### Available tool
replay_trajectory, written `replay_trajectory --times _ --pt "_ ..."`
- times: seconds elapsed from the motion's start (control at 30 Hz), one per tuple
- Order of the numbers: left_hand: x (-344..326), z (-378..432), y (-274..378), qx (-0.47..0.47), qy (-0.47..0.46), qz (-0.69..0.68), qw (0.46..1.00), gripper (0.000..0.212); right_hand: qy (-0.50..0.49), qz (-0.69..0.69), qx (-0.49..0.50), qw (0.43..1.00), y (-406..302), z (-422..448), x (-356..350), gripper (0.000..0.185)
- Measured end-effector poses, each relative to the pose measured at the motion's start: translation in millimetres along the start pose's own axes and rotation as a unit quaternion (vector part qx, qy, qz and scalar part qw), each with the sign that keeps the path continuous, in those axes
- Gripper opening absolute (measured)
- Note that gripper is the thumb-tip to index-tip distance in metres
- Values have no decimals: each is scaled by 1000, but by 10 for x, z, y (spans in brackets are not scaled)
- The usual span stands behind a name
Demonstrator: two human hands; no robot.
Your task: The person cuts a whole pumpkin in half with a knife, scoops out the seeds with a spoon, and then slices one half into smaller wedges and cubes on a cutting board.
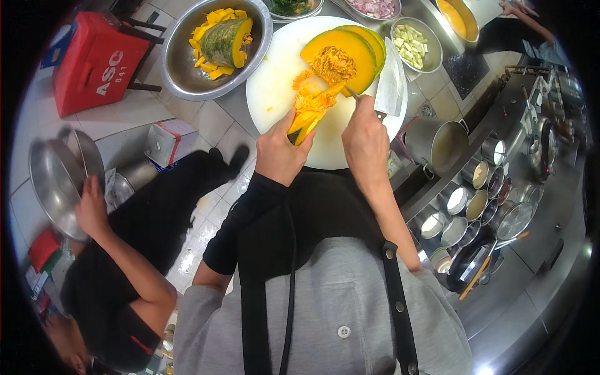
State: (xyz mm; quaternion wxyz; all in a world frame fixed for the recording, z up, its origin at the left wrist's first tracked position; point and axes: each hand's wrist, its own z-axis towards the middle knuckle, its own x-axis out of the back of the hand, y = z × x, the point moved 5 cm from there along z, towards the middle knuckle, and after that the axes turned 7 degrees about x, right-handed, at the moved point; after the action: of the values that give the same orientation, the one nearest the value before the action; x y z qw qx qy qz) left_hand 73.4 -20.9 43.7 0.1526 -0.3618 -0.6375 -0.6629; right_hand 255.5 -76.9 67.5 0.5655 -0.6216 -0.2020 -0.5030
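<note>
A piece of pumpkin (310,110) with stringy pulp is gripped in my left hand (282,149) over a round white cutting board (276,61). My right hand (367,138) is closed around a thin metal utensil (351,92), whose tip meets the pulp; the pumpkin hides its working end. Beyond both hands, several large pumpkin slices (364,70) lie overlapped on the board, the front one with its seedy core (335,64) still in it. A broad-bladed cleaver (390,91) rests at the board's right side, beside my right hand.
A steel bowl (169,70) with cut pumpkin and a larger chunk stands left of the board. Bowls of sliced shallots (375,7) and pale green cubes (410,46) are behind. A stockpot (433,140) stands right. At left, a co-worker's hand (93,211) holds steel bowls (54,178).
</note>
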Motion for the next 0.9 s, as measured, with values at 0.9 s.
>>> replay_trajectory --times 0.9 --pt "11 129 -100 57 -63 -58 995 46 -412 353 -148 827 14 22 -359 32"
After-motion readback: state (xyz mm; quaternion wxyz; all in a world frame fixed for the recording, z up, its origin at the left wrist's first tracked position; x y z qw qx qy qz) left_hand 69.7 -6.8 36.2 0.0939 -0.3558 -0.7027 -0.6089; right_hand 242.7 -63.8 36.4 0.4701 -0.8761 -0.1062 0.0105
